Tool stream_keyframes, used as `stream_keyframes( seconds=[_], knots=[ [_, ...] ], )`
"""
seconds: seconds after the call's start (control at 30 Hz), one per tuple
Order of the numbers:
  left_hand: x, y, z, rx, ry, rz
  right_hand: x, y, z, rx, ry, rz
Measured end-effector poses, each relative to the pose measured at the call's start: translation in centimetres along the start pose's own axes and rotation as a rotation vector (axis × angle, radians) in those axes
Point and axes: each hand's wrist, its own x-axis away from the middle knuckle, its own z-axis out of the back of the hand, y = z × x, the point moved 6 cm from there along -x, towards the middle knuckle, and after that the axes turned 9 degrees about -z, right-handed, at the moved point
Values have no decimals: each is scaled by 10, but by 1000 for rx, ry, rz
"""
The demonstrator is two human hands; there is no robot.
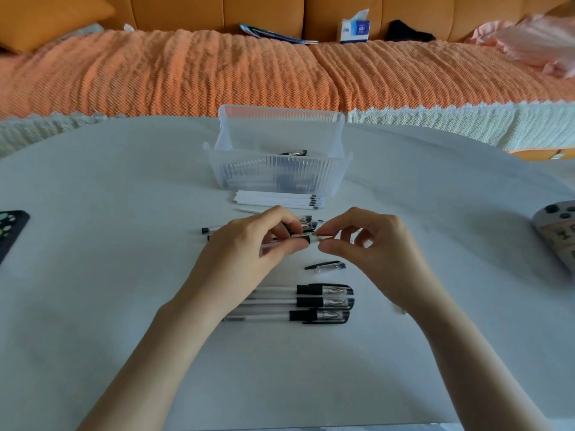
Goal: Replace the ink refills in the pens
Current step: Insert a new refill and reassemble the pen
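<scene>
My left hand grips a clear pen by its barrel, just above the white table. My right hand pinches the pen's metal tip end between thumb and forefinger. A loose black-clipped cap lies right below the hands. Three capped pens lie side by side nearer to me. More pens lie behind my left hand, partly hidden. A row of white refills lies in front of the clear ribbed bin, which holds more pens.
A dark phone lies at the table's left edge and a grey controller at the right edge. Beyond the table stands an orange sofa with a tissue box and papers.
</scene>
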Motion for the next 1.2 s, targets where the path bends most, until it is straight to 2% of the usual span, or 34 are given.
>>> stream_keyframes(
  seconds=[0.3,0.7,0.9,1.0,1.1,1.2],
  knots=[
    [1,-3,0,-76,6,3,0,3,-2,55,-20,-29],
    [1,-9,3,-56,-13,36,-5,12,9,83,73,-34],
    [2,-13,4,-68,14,70,-4,19,-11,389,3,-13],
    [2,-12,3,-70,13,62,-4,18,-17,434,-13,24],
    [2,-11,3,-63,14,52,-5,15,-17,342,-7,4],
    [1,-10,3,-42,14,46,-4,11,-8,45,49,-76]
  ],
)
